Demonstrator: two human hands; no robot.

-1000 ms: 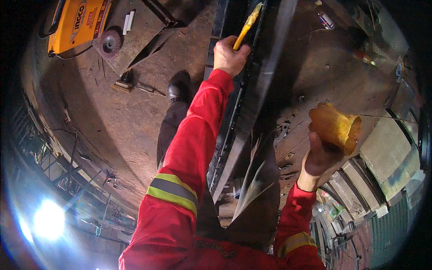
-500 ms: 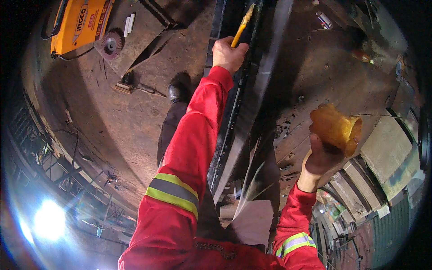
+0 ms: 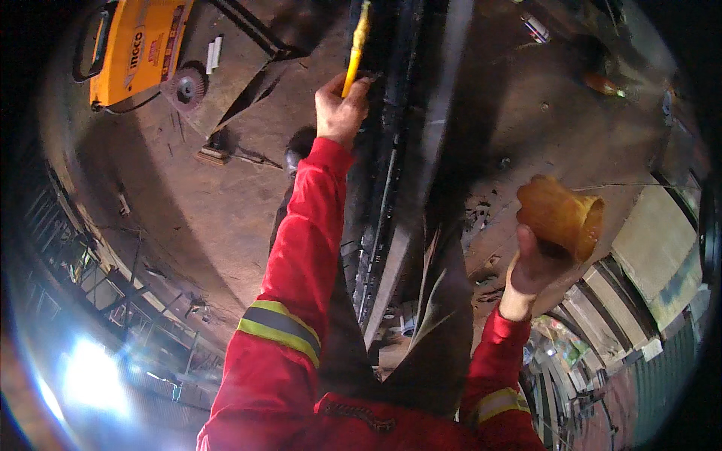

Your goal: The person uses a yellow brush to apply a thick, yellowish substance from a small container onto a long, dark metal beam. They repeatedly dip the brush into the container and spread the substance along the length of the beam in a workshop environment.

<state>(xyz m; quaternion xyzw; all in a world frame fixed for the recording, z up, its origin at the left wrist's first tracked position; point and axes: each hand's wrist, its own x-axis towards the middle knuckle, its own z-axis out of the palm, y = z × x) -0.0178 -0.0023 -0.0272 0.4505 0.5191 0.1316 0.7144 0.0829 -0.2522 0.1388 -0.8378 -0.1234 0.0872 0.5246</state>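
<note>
My left hand [image 3: 342,111], in a red sleeve, is closed round the handle of a yellow paintbrush [image 3: 356,52]. The brush points away from me, its far end close to the picture's top edge. Just right of that hand runs a long dark metal beam [image 3: 389,143], which stretches from the far side back between my legs. Over on the right, my right hand [image 3: 538,264] grips an amber, see-through cup-like container [image 3: 553,213] with a wavy edge, tilted with its opening to the right. What is inside the container cannot be made out.
At the far left are an orange machine case [image 3: 139,52], a flap disc [image 3: 185,88] and white sticks [image 3: 214,54] on a metal plate. A can [image 3: 536,30] and a bottle [image 3: 604,84] lie far right. Pale slabs [image 3: 653,237] stand at right; a lamp [image 3: 94,379] glares lower left.
My left hand has moved left and slightly nearer with the paintbrush, away from over the beam. The brush now stands more upright in the picture. My right hand and the container have barely moved.
</note>
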